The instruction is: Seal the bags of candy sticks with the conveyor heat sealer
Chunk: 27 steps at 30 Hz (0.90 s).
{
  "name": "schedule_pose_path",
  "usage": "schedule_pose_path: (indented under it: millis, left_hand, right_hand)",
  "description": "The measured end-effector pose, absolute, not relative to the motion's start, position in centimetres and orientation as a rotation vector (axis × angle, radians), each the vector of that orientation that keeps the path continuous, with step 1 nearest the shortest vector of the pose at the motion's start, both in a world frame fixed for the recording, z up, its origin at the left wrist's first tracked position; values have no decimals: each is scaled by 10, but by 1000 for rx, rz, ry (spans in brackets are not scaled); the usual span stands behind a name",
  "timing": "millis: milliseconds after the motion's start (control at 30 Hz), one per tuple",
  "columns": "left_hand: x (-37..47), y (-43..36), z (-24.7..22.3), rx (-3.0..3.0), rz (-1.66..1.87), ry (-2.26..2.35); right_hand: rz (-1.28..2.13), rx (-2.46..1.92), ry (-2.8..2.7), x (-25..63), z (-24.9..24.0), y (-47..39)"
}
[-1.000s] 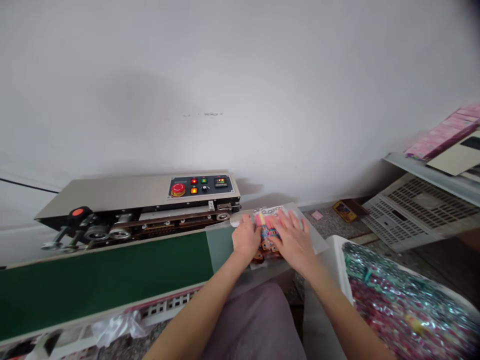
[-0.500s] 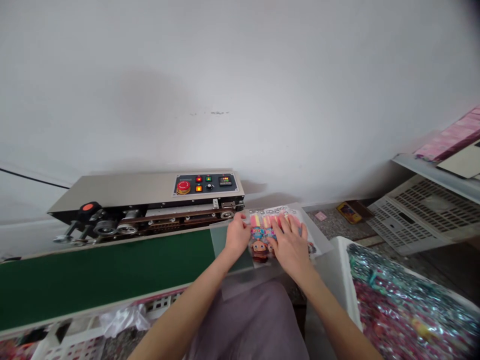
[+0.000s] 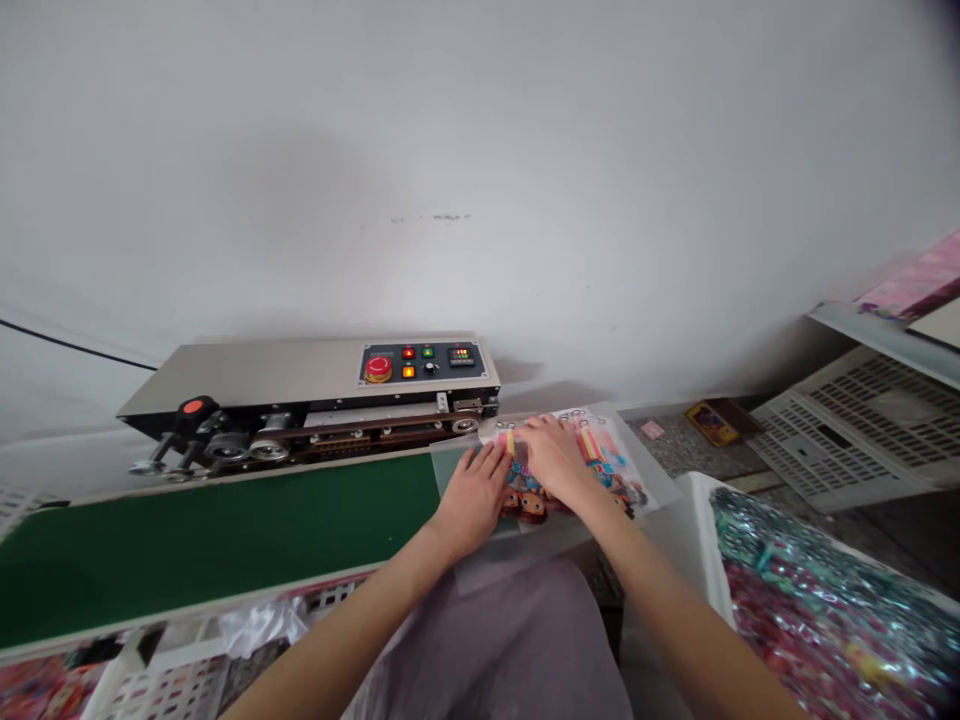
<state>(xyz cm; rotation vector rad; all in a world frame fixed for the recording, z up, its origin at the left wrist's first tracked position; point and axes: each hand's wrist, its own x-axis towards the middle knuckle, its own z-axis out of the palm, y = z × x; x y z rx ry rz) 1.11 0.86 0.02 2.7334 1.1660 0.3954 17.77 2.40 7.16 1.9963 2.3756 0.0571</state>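
Several colourful cartoon-figure keychains [image 3: 533,503] with metal rings lie side by side over translucent plastic sheets or bags [image 3: 480,570], at the right end of a green conveyor belt [image 3: 300,525]. My left hand [image 3: 474,497] rests palm down with its fingers stretched out over the left edge of this row. My right hand [image 3: 556,460] is bent over the row's middle, its fingers drawn together near the rings. The right fingertips look closed on a keychain, though the grip is partly hidden. More keychains show to the right of the right hand.
Behind the belt stands a sealing machine [image 3: 262,375] with a red stop button [image 3: 378,368] and a lit display. A white foam box [image 3: 705,520], full of shiny wrapped pieces, is at the right. Beyond it are a grey crate [image 3: 795,440] and a small yellow box [image 3: 712,424].
My right hand has shifted left and its spread fingers have drawn together near the rings. My left hand has moved slightly lower and its fingers have stretched over the keychains.
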Motion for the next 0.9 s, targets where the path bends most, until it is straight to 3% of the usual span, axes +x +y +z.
schedule_pose_path:
  millis: [500, 767, 900]
  left_hand:
    - [15, 7, -9, 2813, 249, 1119]
    - [13, -4, -14, 2734, 418, 1249]
    - [9, -7, -13, 2698, 419, 1275]
  right_hand:
    - [91, 1990, 2385, 175, 61, 37]
    - [436, 2229, 2248, 195, 54, -21]
    - [414, 2196, 2264, 192, 39, -39]
